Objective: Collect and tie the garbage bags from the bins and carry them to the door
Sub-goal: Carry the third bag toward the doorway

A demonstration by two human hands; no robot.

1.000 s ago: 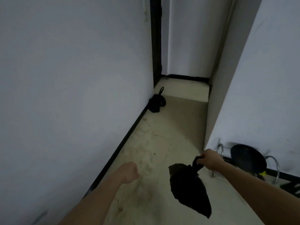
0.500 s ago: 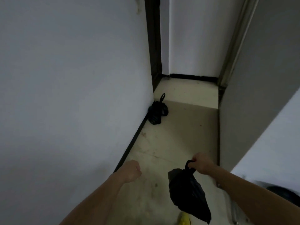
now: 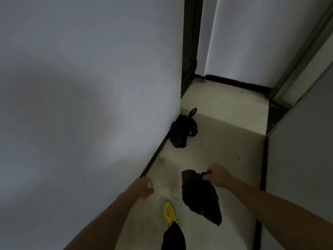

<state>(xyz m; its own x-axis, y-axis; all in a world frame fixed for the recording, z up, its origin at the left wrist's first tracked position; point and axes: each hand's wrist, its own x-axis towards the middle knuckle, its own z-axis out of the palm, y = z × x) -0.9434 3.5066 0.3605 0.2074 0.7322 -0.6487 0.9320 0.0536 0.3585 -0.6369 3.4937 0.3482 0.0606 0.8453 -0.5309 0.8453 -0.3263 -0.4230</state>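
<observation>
My right hand (image 3: pixel 217 175) grips the knotted top of a small black garbage bag (image 3: pixel 200 195), which hangs below it above the floor. My left hand (image 3: pixel 144 187) is curled into a loose fist and holds nothing, close to the left wall. Ahead, a second tied black garbage bag (image 3: pixel 182 129) lies on the floor against the left wall, its loop handle sticking up, just before a dark door frame (image 3: pixel 189 42) at the end of the passage.
I am in a narrow corridor with a white wall (image 3: pixel 90 87) on the left and a grey wall (image 3: pixel 302 168) on the right. My yellow shoe (image 3: pixel 169 212) is stepping forward on the beige floor (image 3: pixel 216 150). A lighter raised floor section (image 3: pixel 225 107) lies beyond.
I have walked forward along the corridor; the bag on the floor is nearer. The pan rack at the right has left view. My foot has come into view.
</observation>
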